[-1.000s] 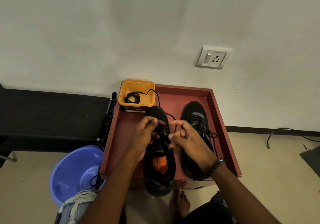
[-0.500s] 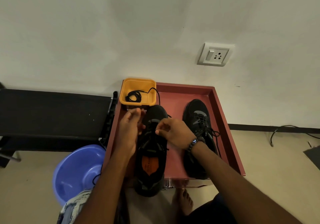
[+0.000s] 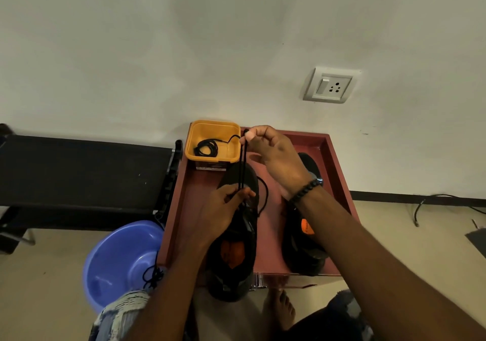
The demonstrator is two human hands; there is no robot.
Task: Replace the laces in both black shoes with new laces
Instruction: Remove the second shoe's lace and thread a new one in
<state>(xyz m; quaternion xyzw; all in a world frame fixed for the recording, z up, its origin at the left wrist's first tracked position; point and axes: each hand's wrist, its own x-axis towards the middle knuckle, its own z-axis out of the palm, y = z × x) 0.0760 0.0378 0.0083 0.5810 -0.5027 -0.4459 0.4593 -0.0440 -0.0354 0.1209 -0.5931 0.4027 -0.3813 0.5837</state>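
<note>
Two strands of black lace (image 3: 242,167) run taut from the left shoe (image 3: 234,235), standing on the red tray (image 3: 339,172), up to the right hand (image 3: 271,156), whose grip pinches their ends. The left hand (image 3: 223,209) pinches them near the eyelets. Uneven pulling could leave one end short. The eyelets are hidden behind the hand; the right shoe (image 3: 305,246) is partly covered.

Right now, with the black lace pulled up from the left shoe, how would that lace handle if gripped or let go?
Probably floppy: the black lace runs straight only where it is stretched between the right hand and the left hand, while a free part curves slack beside the left shoe. Likely light, since a fingertip pinch holds it. Released, it would likely drop limp.
</note>
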